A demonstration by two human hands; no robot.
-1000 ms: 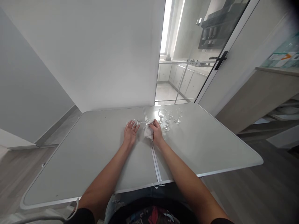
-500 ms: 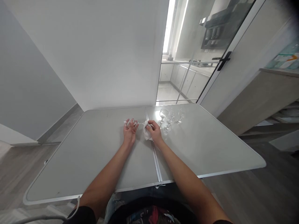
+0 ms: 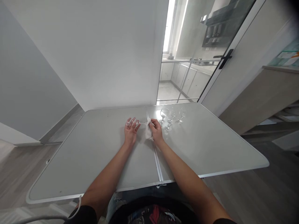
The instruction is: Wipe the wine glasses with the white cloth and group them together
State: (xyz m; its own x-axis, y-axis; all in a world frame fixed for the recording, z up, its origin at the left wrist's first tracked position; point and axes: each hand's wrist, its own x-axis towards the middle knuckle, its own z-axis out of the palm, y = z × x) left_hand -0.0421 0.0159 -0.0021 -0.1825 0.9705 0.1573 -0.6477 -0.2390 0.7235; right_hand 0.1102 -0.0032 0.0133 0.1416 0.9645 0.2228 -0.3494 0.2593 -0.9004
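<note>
My left hand (image 3: 131,132) wraps round the bowl of a clear wine glass (image 3: 135,123) that it holds sideways just above the grey folding table (image 3: 93,149). The glass's stem points right, toward my right hand (image 3: 156,130). That hand is closed on a crumpled white cloth (image 3: 148,132) and presses it round the foot end of the glass. Both hands are near the middle seam of the table, toward its far edge.
Several more clear wine glasses (image 3: 170,118) stand upright just right of my right hand. A white wall rises behind the table. A glass door with a black handle (image 3: 224,58) opens onto a kitchen at the back right. A wooden counter (image 3: 263,93) stands at right.
My right hand with the cloth has shifted slightly along the glass's foot end, and my left hand's fingers have turned a little on the bowl. The standing glasses have not moved.
</note>
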